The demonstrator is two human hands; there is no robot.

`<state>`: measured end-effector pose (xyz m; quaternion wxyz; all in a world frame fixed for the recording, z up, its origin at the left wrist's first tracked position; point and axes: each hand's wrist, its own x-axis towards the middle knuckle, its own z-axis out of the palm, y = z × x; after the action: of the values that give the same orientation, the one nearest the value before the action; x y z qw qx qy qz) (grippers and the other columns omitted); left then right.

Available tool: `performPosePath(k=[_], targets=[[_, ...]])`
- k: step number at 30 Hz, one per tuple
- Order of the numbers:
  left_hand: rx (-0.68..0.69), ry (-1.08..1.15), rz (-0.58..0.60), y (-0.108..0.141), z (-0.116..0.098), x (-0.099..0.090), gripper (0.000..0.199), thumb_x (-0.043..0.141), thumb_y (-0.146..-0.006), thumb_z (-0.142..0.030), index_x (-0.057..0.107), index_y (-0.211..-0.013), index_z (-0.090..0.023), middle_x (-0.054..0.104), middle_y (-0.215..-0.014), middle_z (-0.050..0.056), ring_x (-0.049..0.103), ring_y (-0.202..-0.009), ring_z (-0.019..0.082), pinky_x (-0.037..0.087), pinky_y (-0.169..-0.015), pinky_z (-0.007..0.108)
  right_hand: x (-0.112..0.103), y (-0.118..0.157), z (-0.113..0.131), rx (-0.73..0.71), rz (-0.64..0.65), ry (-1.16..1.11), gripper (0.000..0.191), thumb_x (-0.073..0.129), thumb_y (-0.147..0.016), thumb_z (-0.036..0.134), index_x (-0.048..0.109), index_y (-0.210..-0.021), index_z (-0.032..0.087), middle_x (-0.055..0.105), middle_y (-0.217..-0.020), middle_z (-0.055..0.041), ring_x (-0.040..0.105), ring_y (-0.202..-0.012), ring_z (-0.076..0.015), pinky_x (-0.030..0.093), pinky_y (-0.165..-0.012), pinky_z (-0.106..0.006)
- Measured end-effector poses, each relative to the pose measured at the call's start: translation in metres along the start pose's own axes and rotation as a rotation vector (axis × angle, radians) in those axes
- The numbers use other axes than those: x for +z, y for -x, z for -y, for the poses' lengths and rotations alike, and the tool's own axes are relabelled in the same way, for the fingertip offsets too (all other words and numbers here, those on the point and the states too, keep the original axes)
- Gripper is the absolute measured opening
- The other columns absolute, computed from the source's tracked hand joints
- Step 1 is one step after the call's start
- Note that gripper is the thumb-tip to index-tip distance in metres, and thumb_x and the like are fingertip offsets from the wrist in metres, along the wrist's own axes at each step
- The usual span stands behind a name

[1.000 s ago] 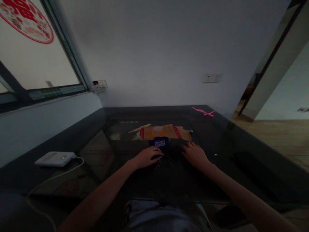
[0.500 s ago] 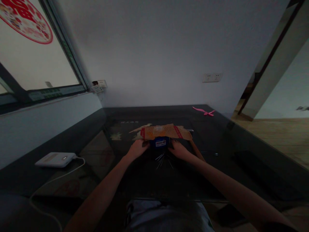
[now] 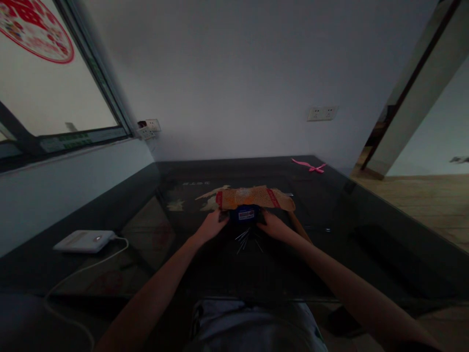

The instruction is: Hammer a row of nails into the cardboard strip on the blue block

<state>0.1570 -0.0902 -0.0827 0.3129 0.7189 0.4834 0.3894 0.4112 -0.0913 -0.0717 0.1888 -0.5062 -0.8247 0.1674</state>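
Note:
A small dark blue box (image 3: 246, 214) with a white and red label lies between my two hands on the dark tabletop (image 3: 220, 274). My left hand (image 3: 215, 223) grips its left end with curled fingers. On the opposite end, my right hand (image 3: 270, 224) has its fingers closed against the box. Right behind the box is a tan patterned packet (image 3: 252, 197) with red bands and an orange patch. Several thin shiny sticks (image 3: 244, 239) lie on the table just in front of the box.
A white power bank (image 3: 86, 241) with a white cable lies at the left. A pink ribbon (image 3: 309, 166) rests near the back right edge. A flat dark object (image 3: 399, 259) is at the right. Wall sockets (image 3: 322, 114) are behind the table.
The tan packet and the blue box sit very slightly further right, with my hands still at the box's ends. The view has tilted slightly.

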Motion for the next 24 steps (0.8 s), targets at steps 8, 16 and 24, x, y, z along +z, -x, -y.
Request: performPosePath(k=[8,16,24], targets=[[-0.010,-0.012,0.081,0.002,-0.011,-0.001,0.037,0.049,-0.079,-0.018,0.050,-0.116,-0.012,0.059,-0.118,0.012,0.056,-0.109,0.022,0.041,-0.099,0.039,-0.007,0.008,0.003,0.031,-0.007,0.028,0.050,0.054,-0.079,0.020,0.043,-0.125,0.004,0.052,-0.126,-0.0196,0.051,-0.115,-0.0254,0.036,-0.097,-0.033],[0.002,0.057,0.118,0.000,-0.006,0.001,0.040,0.049,-0.080,-0.019,0.047,-0.119,-0.011,0.056,-0.123,0.013,0.053,-0.113,0.022,0.039,-0.101,0.040,-0.010,0.011,0.007,0.090,0.001,0.071,0.046,0.053,-0.081,0.023,0.045,-0.124,0.009,0.057,-0.120,-0.0173,0.056,-0.107,-0.0264,0.041,-0.090,-0.033],[-0.028,0.080,0.117,0.001,-0.002,0.002,0.041,0.051,-0.079,-0.015,0.047,-0.119,-0.012,0.055,-0.124,0.013,0.055,-0.111,0.021,0.042,-0.099,0.039,-0.005,0.009,0.004,0.101,0.022,0.101,0.050,0.052,-0.082,0.023,0.041,-0.127,0.006,0.054,-0.123,-0.0202,0.052,-0.113,-0.0280,0.039,-0.092,-0.035]])
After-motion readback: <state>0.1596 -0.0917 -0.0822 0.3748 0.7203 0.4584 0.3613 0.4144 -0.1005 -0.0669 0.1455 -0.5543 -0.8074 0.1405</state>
